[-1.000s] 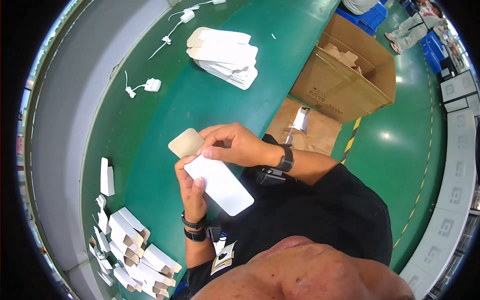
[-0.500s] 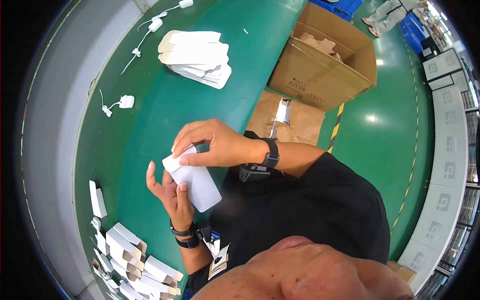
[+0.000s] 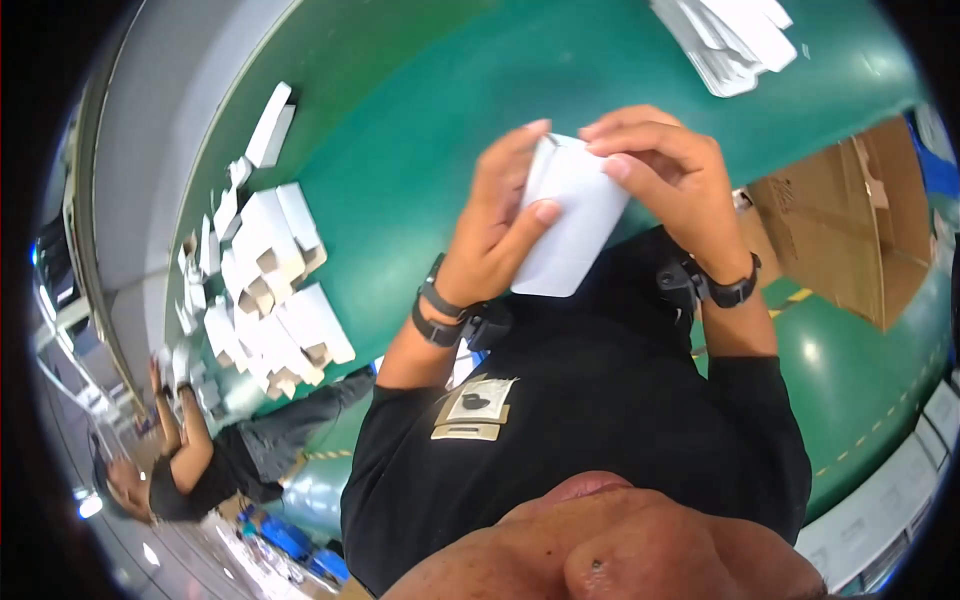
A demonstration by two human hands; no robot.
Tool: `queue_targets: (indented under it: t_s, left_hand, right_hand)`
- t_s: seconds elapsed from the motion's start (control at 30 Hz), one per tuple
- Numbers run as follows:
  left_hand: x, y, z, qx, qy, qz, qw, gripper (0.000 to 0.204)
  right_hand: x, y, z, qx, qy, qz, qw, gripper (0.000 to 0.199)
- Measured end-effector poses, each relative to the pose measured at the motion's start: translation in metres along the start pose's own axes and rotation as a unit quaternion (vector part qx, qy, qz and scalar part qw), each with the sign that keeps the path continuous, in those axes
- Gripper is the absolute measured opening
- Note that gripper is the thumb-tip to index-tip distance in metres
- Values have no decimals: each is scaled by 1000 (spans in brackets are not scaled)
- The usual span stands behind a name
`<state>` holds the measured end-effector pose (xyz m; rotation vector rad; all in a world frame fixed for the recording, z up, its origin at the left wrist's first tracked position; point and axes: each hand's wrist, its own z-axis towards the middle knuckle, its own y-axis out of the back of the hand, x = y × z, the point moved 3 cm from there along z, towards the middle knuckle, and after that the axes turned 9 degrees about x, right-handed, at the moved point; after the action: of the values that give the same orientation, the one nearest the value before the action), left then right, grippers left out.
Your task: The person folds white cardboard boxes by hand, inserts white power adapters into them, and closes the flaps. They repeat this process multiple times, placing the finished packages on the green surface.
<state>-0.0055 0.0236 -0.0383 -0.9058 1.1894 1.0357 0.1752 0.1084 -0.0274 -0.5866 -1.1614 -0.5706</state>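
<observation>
A small white carton box (image 3: 574, 222) is held upright in front of my chest, over the near edge of the green table (image 3: 400, 130). My left hand (image 3: 505, 215) grips its left side, thumb across the front face. My right hand (image 3: 665, 170) curls over its top end, fingertips pressing on the upper flap. Both wrists wear dark bands.
A heap of folded white boxes (image 3: 265, 290) lies on the table at my left. A stack of flat white blanks (image 3: 735, 40) sits at the far right. A flattened brown cardboard box (image 3: 850, 230) lies on the green floor at right. Another person (image 3: 200, 460) bends at lower left.
The view has swung, so the heap of folded boxes now shows large at left. The white box has turned more upright and my right hand has moved onto its top end.
</observation>
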Motion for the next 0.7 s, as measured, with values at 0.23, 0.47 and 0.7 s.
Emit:
queue_targets:
  t_s: [0.23,0.47,0.7]
  left_hand:
    - [3,12,6,66,54,-70,994,57]
    - [11,18,6,62,27,-100,993,53]
    - [10,17,-17,-69,100,-292,949,81]
  right_hand:
    - [-10,0,3,8,-65,-50,997,21]
    - [-13,-3,6,68,-33,-113,991,27]
    - [-29,-23,22,-33,69,-84,994,26]
